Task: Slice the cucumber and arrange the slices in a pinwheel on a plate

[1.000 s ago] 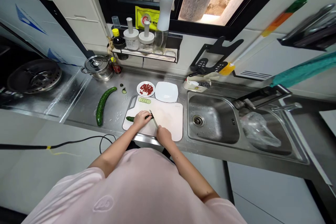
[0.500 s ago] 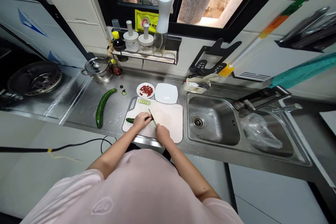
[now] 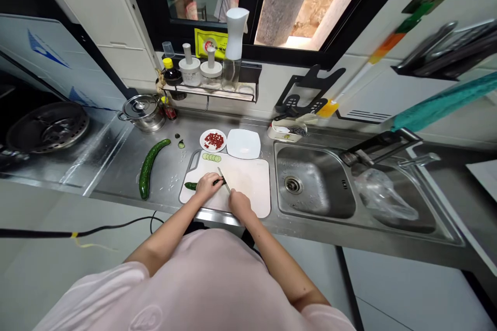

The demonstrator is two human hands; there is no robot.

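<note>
On the white cutting board (image 3: pixel 252 201), my left hand (image 3: pixel 208 185) is closed over a dark green cucumber (image 3: pixel 190 185), whose end sticks out to the left of the hand. My right hand (image 3: pixel 239 203) grips the handle of a knife (image 3: pixel 224 178). The blade stands just right of my left fingers, at the cucumber's right end. A row of pale cucumber slices (image 3: pixel 212 157) lies along the board's upper edge. Behind the board are a small plate of chopped red pieces (image 3: pixel 214 140) and a white square plate (image 3: pixel 243 144).
A whole cucumber (image 3: pixel 151 168) lies left of the board, near small cut ends (image 3: pixel 180 144). A lidded steel pot (image 3: pixel 143 112) stands behind it. To the right is a sink (image 3: pixel 314 181); a plastic bag (image 3: pixel 384 194) lies in the second basin. Bottles and jars line a shelf (image 3: pixel 233 94).
The camera view has shifted slightly, so the scene sits a little lower. Both hands keep their holds on the cucumber and the knife, and the blade stays beside the left fingers.
</note>
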